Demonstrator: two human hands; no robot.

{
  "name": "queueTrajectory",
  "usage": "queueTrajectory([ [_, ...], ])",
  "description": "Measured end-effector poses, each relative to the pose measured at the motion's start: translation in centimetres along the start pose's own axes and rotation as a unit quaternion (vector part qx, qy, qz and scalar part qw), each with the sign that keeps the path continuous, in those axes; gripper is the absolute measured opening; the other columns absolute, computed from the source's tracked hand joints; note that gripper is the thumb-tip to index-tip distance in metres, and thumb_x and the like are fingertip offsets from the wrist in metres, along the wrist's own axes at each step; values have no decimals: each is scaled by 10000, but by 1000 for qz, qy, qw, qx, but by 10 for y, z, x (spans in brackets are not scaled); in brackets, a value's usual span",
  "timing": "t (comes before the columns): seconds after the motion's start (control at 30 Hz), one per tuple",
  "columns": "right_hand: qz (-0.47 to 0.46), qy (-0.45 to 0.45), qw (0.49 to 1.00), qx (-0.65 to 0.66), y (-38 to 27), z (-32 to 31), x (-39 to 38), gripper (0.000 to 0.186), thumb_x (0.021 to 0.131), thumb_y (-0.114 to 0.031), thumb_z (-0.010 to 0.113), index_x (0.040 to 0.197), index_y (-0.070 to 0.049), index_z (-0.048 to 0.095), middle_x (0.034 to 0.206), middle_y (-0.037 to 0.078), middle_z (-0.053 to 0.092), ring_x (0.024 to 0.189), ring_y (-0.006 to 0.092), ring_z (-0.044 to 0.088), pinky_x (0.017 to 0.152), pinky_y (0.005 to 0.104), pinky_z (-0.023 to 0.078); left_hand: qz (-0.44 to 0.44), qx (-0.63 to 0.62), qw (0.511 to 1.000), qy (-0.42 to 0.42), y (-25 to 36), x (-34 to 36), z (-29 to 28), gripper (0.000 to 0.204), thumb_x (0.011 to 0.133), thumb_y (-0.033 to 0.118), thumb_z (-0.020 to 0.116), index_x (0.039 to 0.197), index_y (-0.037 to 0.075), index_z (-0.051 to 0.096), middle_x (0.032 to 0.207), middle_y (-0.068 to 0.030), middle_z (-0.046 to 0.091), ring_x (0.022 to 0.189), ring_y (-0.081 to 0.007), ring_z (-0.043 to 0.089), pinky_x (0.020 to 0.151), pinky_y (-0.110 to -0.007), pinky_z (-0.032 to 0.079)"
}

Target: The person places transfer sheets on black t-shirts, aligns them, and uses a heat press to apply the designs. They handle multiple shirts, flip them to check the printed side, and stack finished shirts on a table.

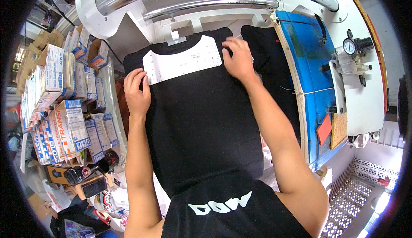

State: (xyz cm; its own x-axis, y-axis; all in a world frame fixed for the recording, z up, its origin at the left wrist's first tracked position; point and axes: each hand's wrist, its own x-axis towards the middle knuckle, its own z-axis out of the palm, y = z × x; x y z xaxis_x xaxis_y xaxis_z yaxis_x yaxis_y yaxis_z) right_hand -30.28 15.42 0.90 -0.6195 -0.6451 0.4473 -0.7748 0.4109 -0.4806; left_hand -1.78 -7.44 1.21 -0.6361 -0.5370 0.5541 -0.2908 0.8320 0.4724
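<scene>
A black T-shirt (206, 122) lies spread out in front of me, its neckline at the far end. Across its chest, just below the collar, rests a white T-shirt alignment ruler (184, 64) with a curved top edge and printed marks. My left hand (137, 91) is at the ruler's left end, fingers bent down beside its edge and the shirt's side. At the ruler's right end my right hand (239, 60) has its thumb and fingers curved and apart, with nothing visible between them. A small pale tag or clip (176, 39) sits at the collar.
Chrome rollers (214, 3) of a white machine span the far side. More black garments (274, 62) lie to the right, beside a blue panel (315, 79) tied with string. A pressure gauge (349, 46) juts out there. Stacked cardboard boxes (71, 126) crowd the left.
</scene>
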Motion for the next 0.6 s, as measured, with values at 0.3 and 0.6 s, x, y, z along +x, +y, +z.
queueTrajectory([
  [0.3, 97, -210, 972, -28, 37, 17, 60, 303, 938, -250, 544, 1077, -167, 801, 1421, 92, 633, 1379, 354, 504, 1184, 555, 353, 84, 1, 996, -25, 9, 12, 16, 127, 898, 7, 726, 1025, 11, 738, 1127, -140, 708, 1116, -354, 655, 1036, -459, 491],
  [0.6, 99, -203, 973, -41, 24, 12, 48, 397, 858, -477, 738, 1121, -180, 765, 1468, 99, 574, 1418, 351, 447, 1200, 595, 281, 82, 21, 996, -28, 7, 7, 19, 107, 894, 48, 732, 995, 15, 731, 1093, -111, 705, 1095, -327, 665, 1067, -504, 465],
])
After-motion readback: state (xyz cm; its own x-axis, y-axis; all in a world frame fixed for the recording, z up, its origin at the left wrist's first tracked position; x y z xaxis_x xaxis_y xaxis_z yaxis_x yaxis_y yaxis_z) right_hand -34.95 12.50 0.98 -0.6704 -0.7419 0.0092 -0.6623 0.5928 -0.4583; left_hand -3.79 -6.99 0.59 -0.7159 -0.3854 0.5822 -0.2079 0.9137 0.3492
